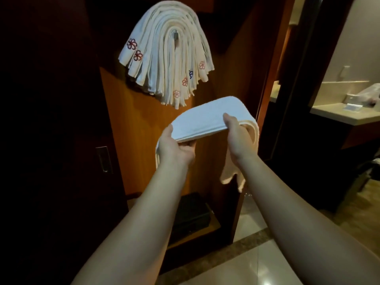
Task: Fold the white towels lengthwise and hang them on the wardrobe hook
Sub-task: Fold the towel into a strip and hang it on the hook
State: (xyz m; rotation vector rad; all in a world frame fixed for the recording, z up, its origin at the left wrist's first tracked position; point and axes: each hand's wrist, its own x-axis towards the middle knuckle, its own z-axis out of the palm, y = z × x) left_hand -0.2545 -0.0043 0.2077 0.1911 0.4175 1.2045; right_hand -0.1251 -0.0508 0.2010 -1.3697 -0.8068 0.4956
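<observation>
Hands, left [176, 147] and right [233, 130], grip folded towel [207, 118], long axis left-right, ends drooping.

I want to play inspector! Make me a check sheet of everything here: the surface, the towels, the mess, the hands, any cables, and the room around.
Surface: no table; work is done in the air before the wooden wardrobe panel.
Job's things: folded white towel held level, its ends drooping on both sides; stack of hung towels draped over the hook, some with flower embroidery.
Clutter: dark box on the wardrobe's bottom shelf.
Hands: left hand grips the towel's left end; right hand grips near its right end, thumb on top.
Cables: nothing seen.
Surroundings: sliding door handle at left; pale countertop with a plastic bag at right; shiny tiled floor.
</observation>
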